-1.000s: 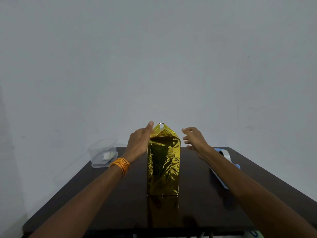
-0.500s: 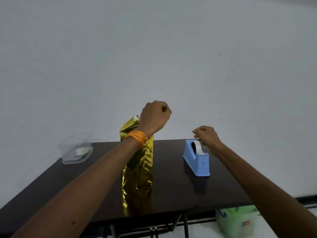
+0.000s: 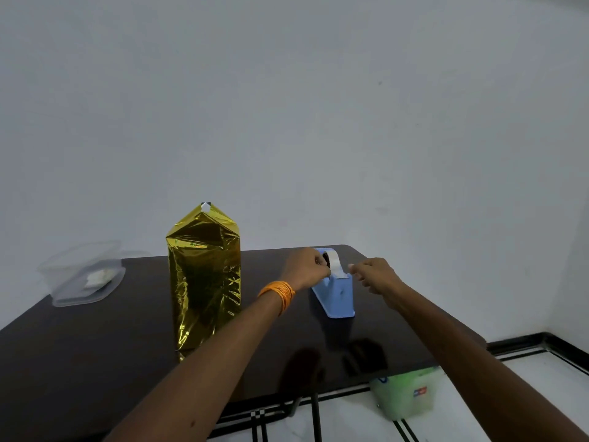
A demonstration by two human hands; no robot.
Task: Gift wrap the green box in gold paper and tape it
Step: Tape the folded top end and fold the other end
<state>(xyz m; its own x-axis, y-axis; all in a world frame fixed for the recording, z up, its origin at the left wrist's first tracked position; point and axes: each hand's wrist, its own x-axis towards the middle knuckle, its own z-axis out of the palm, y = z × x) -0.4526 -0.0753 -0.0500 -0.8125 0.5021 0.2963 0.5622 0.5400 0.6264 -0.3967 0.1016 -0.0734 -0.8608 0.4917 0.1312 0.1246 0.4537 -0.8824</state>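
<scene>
A dark, glossy table stands against a plain grey-white wall. To the right and below there is a floor of white tiles with black lines. On the floor under the table edge stands a pale green container, which is blurred. At the far left of the table lies a clear plastic tub with something white inside.

The box stands upright on the table, fully covered in gold paper. Its top is folded to a peak with a small white bit at the tip. It is left of the blue dispenser and apart from both hands.

The left hand, with orange bangles at the wrist, reaches across to the dispenser. Its fingers are curled and grip the dispenser at the tape roll. The right hand is just beside the right side of the dispenser, fingers curled, thumb and fingertip close together. I cannot tell if tape is between them.
</scene>
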